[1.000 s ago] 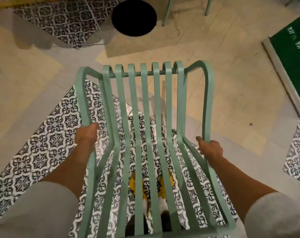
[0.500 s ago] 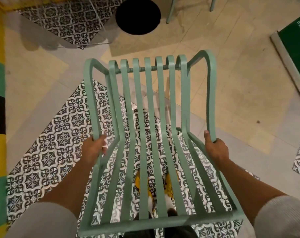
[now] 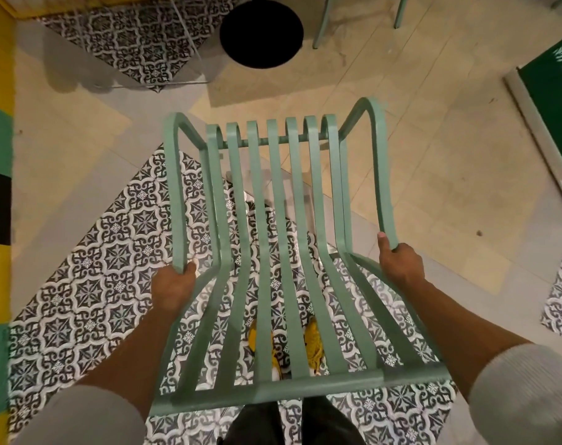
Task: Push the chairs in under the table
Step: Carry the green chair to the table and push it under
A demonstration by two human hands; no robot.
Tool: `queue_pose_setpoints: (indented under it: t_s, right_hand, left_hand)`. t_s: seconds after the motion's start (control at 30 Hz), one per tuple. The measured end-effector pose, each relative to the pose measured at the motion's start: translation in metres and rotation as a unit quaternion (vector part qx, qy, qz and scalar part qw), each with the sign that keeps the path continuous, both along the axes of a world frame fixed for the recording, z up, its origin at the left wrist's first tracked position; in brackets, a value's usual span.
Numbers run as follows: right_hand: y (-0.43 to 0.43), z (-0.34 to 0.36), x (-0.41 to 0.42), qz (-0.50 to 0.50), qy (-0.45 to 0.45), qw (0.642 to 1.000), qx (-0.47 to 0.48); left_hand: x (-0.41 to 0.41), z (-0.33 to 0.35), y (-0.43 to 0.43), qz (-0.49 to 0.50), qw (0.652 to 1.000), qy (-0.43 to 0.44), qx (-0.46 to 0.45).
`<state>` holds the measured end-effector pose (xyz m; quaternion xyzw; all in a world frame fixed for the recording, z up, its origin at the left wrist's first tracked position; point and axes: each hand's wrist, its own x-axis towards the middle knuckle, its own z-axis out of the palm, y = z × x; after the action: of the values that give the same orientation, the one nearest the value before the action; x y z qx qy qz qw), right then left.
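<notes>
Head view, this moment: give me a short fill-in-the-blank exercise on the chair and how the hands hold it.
1. Each of the hands, the left hand and the right hand, grips one ____ of the green slatted chair.
2. The round table base ahead of the chair is ____ in colour.
3. Seen through the slats, the person's shoes are ____.
4. The floor tiles under the chair are ____, not plain.

Missing words: armrest; black; yellow; patterned
</notes>
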<state>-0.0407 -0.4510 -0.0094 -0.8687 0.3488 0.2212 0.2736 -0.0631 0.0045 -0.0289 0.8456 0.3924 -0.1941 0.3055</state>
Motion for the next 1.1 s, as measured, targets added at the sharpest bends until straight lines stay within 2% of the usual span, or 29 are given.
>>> queue_pose_setpoints:
  t_s: [0.53,1.1]
  right_hand:
    - [0.005,0.001,0.013,0.026,0.051,0.997,-0.06]
    - [0.004,-0.004,0.067,0.052,0.06,0.995,-0.054]
  left_hand:
    - [0.028,0.004,0.004,-0.06,0.997,0.052,0.023]
    - [0.083,0.001,0.008,-0.101,0.992,0.07,0.008]
